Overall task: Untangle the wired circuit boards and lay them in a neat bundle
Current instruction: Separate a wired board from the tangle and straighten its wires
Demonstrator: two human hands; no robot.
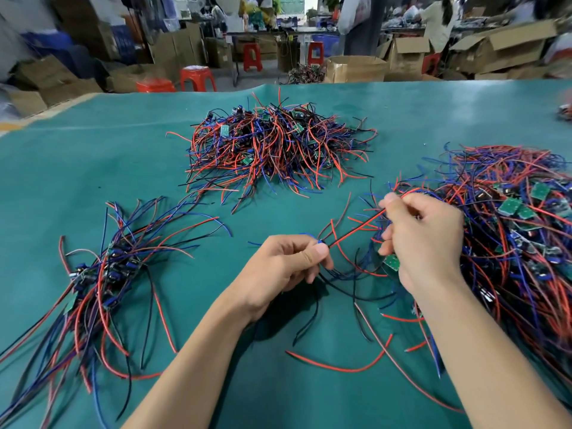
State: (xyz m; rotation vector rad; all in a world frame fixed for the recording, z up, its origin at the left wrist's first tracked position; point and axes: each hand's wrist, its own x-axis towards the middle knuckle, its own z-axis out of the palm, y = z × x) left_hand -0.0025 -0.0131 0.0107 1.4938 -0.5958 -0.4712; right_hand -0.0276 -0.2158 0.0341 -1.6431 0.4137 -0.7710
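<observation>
Two bare forearms reach in from 5 and 7 o'clock, the hands meeting just below centre, both raised over a green mat (93, 156) that covers the table. Beyond its far edge, at 12 o'clock, stand cardboard boxes (356, 68) and red stools (198, 77). Largest of three heaps, the tangled pile (510, 218) of red, blue and black wired boards lies at 3 o'clock; a second pile (275, 144) sits at 12 o'clock; the laid-out bundle (102, 274) rests at 8 o'clock, well apart from both. Right hand (424, 239), fingers curled, touches the near edge of the tangled pile and pinches a red wire (356, 230). Left hand (281, 267) pinches the lower end of that wire between thumb and forefinger. One green circuit board (391, 262) shows just under the right hand.
</observation>
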